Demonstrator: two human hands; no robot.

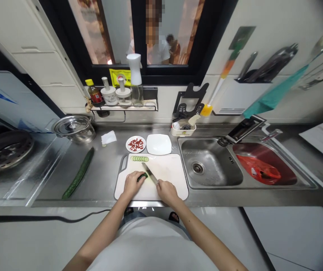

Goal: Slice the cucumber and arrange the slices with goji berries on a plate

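Observation:
On the white cutting board [169, 169], my left hand [133, 183] is closed over a short piece of cucumber [142, 176], with part of it hidden under the fingers. My right hand [167, 191] grips the handle of a kitchen knife [150, 174]. Its blade points away and to the left, beside the cucumber piece; whether it touches cannot be made out. A row of overlapping cucumber slices [139, 159] lies near the board's far left corner. Behind the board are a white plate of small red pieces [135, 144] and a bare white square plate [158, 144].
A whole cucumber [78, 174] lies on the steel counter at left, near a lidded pot [75, 128] and a white tissue [108, 137]. Right of the board is a double sink [210, 186] with a faucet [241, 130] and a red plastic bag [258, 170]. Condiments fill a wall rack [124, 108].

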